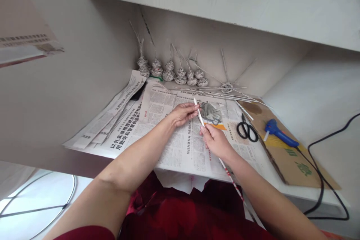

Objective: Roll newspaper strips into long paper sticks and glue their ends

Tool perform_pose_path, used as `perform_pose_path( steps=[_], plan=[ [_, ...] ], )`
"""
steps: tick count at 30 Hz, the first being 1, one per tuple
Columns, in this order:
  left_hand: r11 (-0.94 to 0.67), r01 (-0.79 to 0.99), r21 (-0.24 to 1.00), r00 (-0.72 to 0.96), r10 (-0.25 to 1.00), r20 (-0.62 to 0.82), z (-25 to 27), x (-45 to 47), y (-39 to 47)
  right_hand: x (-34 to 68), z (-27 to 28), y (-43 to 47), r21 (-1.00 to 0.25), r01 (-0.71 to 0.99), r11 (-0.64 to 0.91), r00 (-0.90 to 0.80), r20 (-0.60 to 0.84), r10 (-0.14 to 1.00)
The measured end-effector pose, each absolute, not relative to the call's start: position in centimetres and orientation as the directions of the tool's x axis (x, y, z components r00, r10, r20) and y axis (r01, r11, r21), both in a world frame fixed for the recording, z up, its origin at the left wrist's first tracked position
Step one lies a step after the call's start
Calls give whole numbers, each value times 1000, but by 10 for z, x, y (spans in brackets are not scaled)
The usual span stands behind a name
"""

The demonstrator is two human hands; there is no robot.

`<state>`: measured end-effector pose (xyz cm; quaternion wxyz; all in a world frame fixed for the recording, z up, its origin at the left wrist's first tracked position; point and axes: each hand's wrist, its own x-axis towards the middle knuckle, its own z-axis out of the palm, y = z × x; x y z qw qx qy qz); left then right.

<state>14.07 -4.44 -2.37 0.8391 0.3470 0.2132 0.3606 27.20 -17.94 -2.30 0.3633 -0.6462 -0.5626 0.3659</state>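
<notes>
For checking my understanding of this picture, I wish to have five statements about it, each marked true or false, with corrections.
1. Both the left hand and the right hand hold the thin paper stick. True.
2. The scissors lie to the left of both hands. False: they lie to the right.
3. The woven gourd shapes stand at the near edge. False: they stand at the back, near the wall.
4. The blue glue gun rests on cardboard. True.
5. Newspaper is spread beneath the hands. True.
</notes>
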Motion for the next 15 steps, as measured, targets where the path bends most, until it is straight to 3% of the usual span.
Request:
perform_pose_path(
  steps=[2,7,9,13,15],
  plan=[
    [506,-451,735,656,747,-111,-24,141,-44,271,-23,-179,-898,422,-127,98,-94,991],
    [524,-448,724,674,730,-112,-23,140,-44,271,-13,-180,-950,-10,-313,-148,-308,940],
    [523,-437,732,672,730,-120,-22,140,-45,270,-12,-179,-947,-13,-321,-121,-317,941],
    [514,-437,738,674,731,-111,-21,139,-46,267,-17,-175,-962,146,-232,93,-221,971],
    [516,-440,735,678,728,-105,-21,140,-47,267,-18,-174,-967,83,-242,53,-239,970]
  ],
)
